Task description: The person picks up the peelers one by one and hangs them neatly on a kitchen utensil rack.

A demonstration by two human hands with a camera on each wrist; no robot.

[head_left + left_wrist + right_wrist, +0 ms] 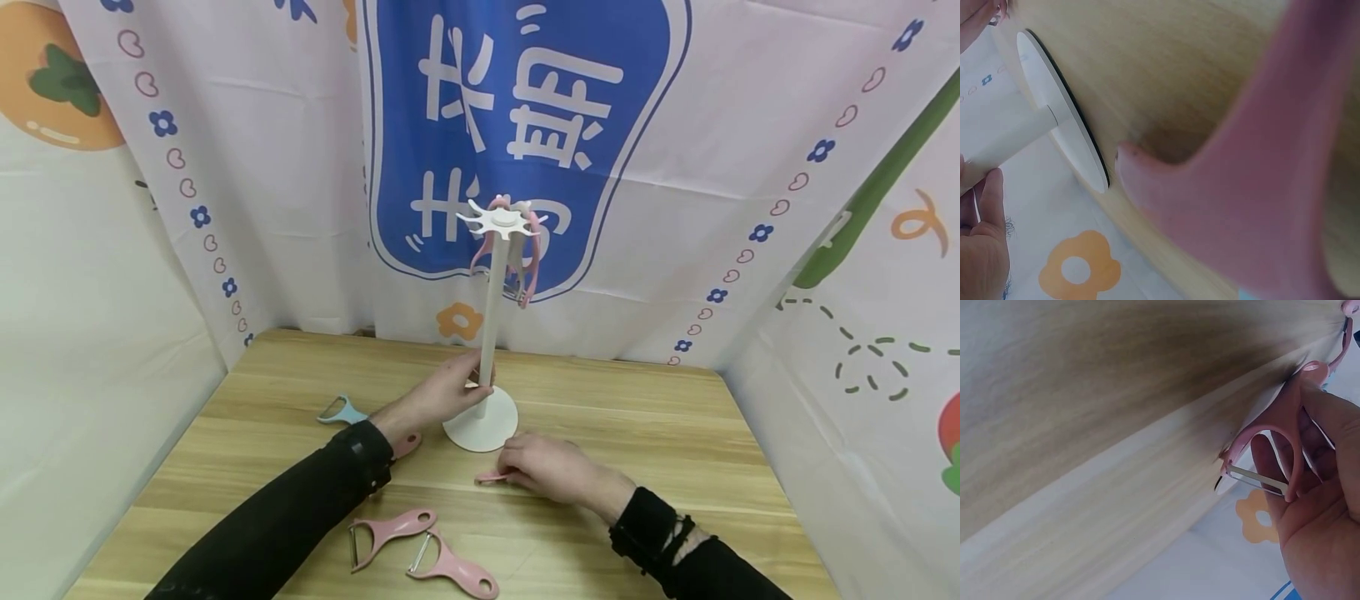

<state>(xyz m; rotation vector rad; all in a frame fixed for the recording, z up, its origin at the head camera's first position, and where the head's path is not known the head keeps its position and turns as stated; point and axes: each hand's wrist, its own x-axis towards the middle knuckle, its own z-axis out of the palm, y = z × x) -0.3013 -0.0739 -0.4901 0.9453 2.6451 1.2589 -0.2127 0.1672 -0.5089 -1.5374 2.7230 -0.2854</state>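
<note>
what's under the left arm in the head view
A pink peeler, handle end showing, and a light blue peeler, blade end showing; the left arm covers the rest.

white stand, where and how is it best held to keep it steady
Grip the lower pole, coming from the left, as the left hand does. The pole is slim and straight; pink peelers hang from the hooked top, behind and to the right, and holding low near the round base probably steadies it best.

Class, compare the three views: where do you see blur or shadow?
Head view: white stand fairly crisp; left wrist view: looming pink peeler out of focus, shadow beside it; right wrist view: tabletop partly shaded near the top.
</note>
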